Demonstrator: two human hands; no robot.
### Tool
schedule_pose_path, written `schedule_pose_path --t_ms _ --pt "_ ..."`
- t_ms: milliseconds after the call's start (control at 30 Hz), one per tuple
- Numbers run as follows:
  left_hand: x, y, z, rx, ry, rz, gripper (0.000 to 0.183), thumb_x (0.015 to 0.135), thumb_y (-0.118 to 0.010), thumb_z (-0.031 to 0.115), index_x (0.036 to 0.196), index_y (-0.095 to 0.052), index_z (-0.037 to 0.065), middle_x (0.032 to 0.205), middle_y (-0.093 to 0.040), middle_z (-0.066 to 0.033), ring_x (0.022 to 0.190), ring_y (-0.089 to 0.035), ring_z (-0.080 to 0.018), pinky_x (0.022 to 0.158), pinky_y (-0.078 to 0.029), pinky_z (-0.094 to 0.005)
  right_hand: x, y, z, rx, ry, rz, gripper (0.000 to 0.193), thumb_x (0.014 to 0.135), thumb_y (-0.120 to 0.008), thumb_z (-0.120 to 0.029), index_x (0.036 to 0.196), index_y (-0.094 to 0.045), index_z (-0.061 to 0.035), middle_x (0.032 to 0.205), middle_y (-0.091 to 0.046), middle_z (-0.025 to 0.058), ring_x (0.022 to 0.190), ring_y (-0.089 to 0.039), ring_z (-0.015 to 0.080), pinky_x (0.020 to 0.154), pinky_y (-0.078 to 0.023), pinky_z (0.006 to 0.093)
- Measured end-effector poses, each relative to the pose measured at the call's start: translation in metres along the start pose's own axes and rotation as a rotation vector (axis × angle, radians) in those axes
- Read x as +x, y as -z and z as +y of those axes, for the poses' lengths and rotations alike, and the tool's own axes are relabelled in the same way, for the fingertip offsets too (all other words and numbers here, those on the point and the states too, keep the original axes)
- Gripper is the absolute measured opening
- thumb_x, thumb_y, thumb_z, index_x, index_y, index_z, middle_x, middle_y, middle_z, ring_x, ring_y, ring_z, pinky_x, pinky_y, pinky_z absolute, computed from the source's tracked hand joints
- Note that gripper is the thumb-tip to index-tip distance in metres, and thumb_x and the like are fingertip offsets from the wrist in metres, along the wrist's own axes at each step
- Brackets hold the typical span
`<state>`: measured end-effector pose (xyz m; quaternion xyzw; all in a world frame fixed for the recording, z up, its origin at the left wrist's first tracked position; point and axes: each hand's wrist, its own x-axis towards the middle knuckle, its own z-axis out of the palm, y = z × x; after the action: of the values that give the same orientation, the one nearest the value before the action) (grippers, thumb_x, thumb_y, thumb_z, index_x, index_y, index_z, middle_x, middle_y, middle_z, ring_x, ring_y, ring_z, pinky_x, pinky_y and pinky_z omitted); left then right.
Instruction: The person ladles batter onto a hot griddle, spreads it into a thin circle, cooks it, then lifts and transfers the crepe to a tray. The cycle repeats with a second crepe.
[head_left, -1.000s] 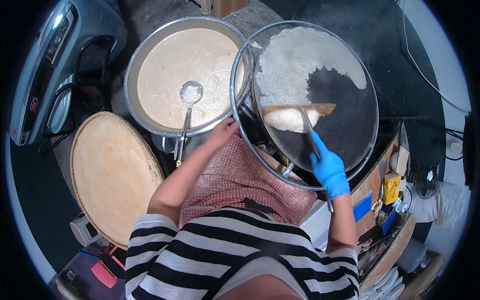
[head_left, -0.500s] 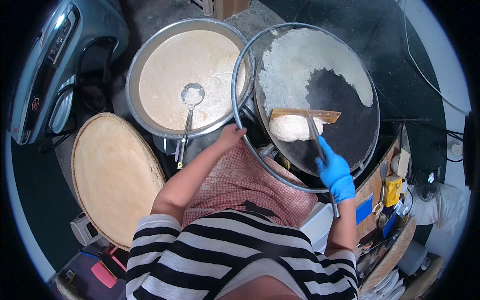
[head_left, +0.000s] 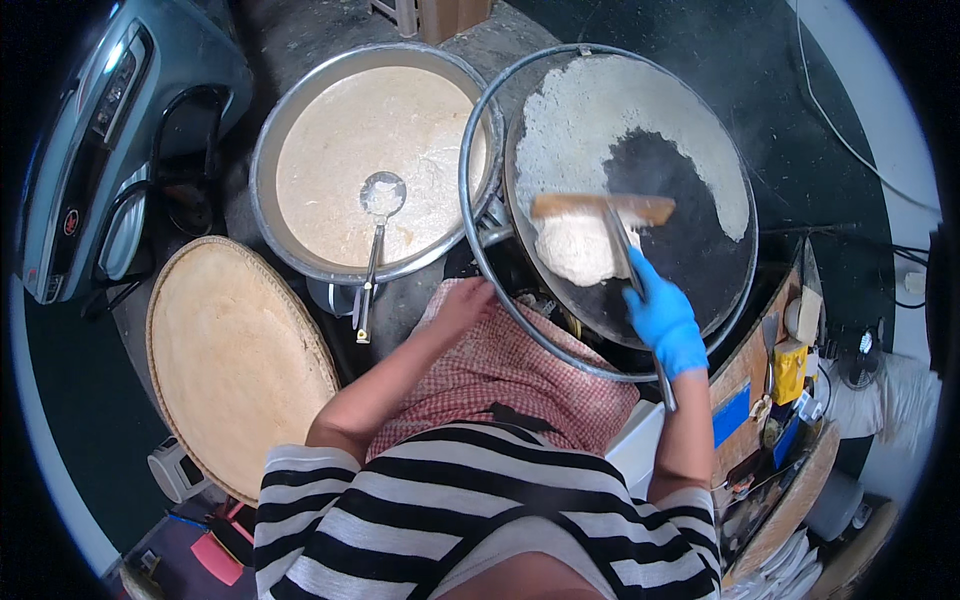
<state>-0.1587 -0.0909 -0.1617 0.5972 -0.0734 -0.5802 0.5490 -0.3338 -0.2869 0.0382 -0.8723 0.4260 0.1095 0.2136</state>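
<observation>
My right hand (head_left: 665,320), in a blue glove, is closed round the metal handle of a wooden spreader (head_left: 575,206). The spreader's blade lies across a dark round griddle (head_left: 690,275), behind a thick lump of pale batter (head_left: 580,248). A thin layer of batter (head_left: 570,120) coats the griddle's far and left parts, leaving a dark patch in the middle. My bare left hand (head_left: 466,304) is at the near left of the metal ring (head_left: 468,190) round the griddle, its fingers curled at the ring and the fingertips partly hidden.
A large metal basin (head_left: 262,195) of batter stands left of the griddle, with a skimmer (head_left: 376,255) resting over its rim. A round woven tray (head_left: 235,360) stands at left, near a grey-blue machine (head_left: 130,130). A cluttered wooden board (head_left: 745,430) lies at right.
The ring and griddle have turned clockwise, carrying the batter layer round. My left hand has moved nearer along the ring. The spreader has shifted slightly away and left, its blade now blurred.
</observation>
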Motion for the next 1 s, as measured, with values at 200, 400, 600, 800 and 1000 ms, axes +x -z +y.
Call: schedule_pose_path --t_ms 200,400,600,800,1000 --pt "0.021 -0.012 0.0 0.074 -0.015 0.042 0.022 0.091 -0.051 0.024 0.097 -0.051 0.003 0.082 -0.061 -0.0091 0.07 -0.062 -0.0178 0.056 -0.051 -0.0288 0.006 -0.02 -0.01 -0.088 0.041 0.004 0.058 0.082 -0.054 -0.016 0.135 -0.034 -0.0242 0.082 -0.061 0.0225 0.073 -0.06 0.0391 0.067 -0.048 0.0456" --pt "0.051 0.024 0.05 0.156 0.078 -0.047 0.02 0.092 -0.05 0.023 0.089 -0.054 0.003 0.075 -0.062 -0.0091 0.063 -0.061 -0.0141 0.053 -0.05 -0.025 -0.006 0.005 0.011 -0.016 0.05 0.0 0.058 0.08 -0.055 -0.014 0.134 -0.035 -0.0209 0.088 -0.06 0.0243 0.077 -0.059 0.0396 0.071 -0.047 0.0447" --pt "0.055 0.033 0.072 0.159 -0.027 0.071 0.024 0.091 -0.051 0.029 0.089 -0.057 0.006 0.078 -0.062 -0.0053 0.063 -0.056 -0.0091 0.057 -0.048 -0.0236 0.027 -0.023 -0.016 -0.059 0.094 0.058 0.059 0.08 -0.056 -0.015 0.134 -0.035 -0.0256 0.083 -0.06 0.0244 0.073 -0.059 0.0406 0.066 -0.047 0.0463" --pt "0.013 0.016 0.021 0.021 -0.012 0.033 0.027 0.09 -0.051 0.031 0.096 -0.056 0.004 0.08 -0.059 -0.0046 0.07 -0.058 -0.0133 0.06 -0.049 -0.0259 -0.012 0.002 0.011 -0.051 0.043 -0.026 0.062 0.08 -0.056 -0.014 0.137 -0.032 -0.0246 0.083 -0.061 0.0239 0.072 -0.06 0.0393 0.068 -0.048 0.045" --pt "0.016 -0.021 -0.006 0.167 -0.068 0.107 0.02 0.091 -0.05 0.023 0.095 -0.05 0.003 0.081 -0.062 -0.0106 0.067 -0.061 -0.0186 0.058 -0.051 -0.0289 0.032 -0.022 -0.02 -0.064 0.088 0.072 0.055 0.082 -0.052 -0.018 0.135 -0.033 -0.0207 0.079 -0.06 0.0238 0.072 -0.059 0.0398 0.067 -0.047 0.047"
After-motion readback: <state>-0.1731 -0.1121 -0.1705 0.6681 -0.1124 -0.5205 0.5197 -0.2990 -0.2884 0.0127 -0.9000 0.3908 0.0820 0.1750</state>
